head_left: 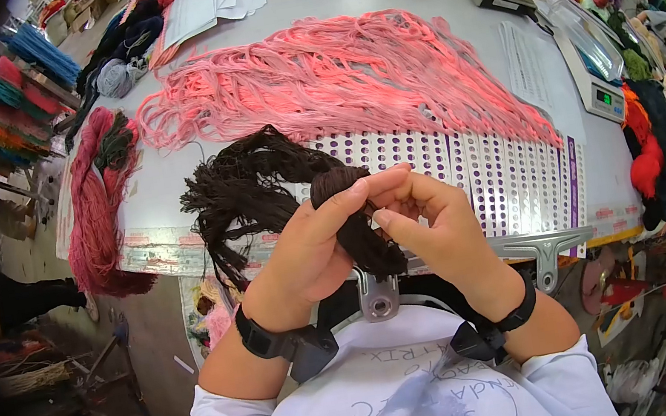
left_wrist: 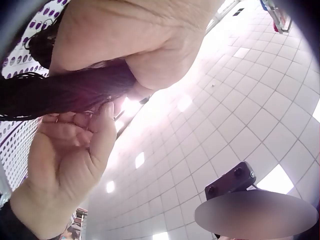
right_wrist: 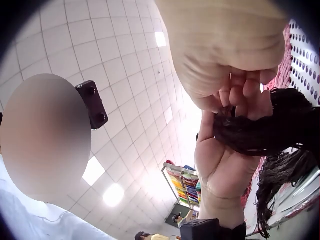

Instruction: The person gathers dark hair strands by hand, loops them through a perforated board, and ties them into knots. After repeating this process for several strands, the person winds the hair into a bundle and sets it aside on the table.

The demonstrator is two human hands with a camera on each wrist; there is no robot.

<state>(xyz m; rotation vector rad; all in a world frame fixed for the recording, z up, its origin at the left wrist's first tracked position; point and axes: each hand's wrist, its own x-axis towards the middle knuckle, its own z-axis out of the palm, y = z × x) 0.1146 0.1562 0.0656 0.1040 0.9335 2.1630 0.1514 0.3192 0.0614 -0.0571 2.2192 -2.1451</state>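
Head view has both hands together above the table's [head_left: 159,169] near edge, left hand [head_left: 304,247] gripping the dark yarn [head_left: 258,167], right hand [head_left: 443,226] pinching it. A tabletop strip separates it from the red skein [head_left: 93,214]; pink yarn [head_left: 313,73] lies beyond, overlapping dotted sheets [head_left: 511,190], with a scale [head_left: 602,94] farther right.

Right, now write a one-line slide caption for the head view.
Two hands hold dark brown yarn in front of pink yarn spread across a pale table.
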